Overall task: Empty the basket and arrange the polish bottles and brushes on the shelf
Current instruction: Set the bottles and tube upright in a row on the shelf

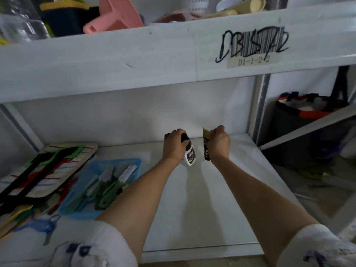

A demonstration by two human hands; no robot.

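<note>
1. White plastic polish bottle with a black cap and a red-and-black label (189, 154): held tilted, base toward the white shelf board (221, 189) near the back of the lower shelf; whether the base touches the board cannot be told.
2. Left hand (174, 144): fingers curled over the bottle's black cap, gripping it from above.
3. Black-and-gold squeeze tube of polish (206, 144): upright, cap end down, flat crimped end up, just beside the white bottle on its right; contact with the board cannot be told.
4. Right hand (219, 140): fingers pinch the tube's upper end.
5. Blue rectangular plastic basket (96, 189): on the same shelf board, left of both arms, well apart from the bottle and tube.
6. Brushes with green and white handles and pale bristles (109, 185): lying heaped inside the basket.
7. Flat woven bag with black straps and red, green and blue stripes (44, 170): left of the basket, one edge overlapping its rim.
8. Blue-handled scissors (48, 228): lying on the board in front of the basket.
9. Upper shelf rail with a scribbled-over barcode label (252, 45): above; pink plastic funnel-shaped item (113, 14) stored on top.
10. White sleeves (100, 245): at both upper arms.
</note>
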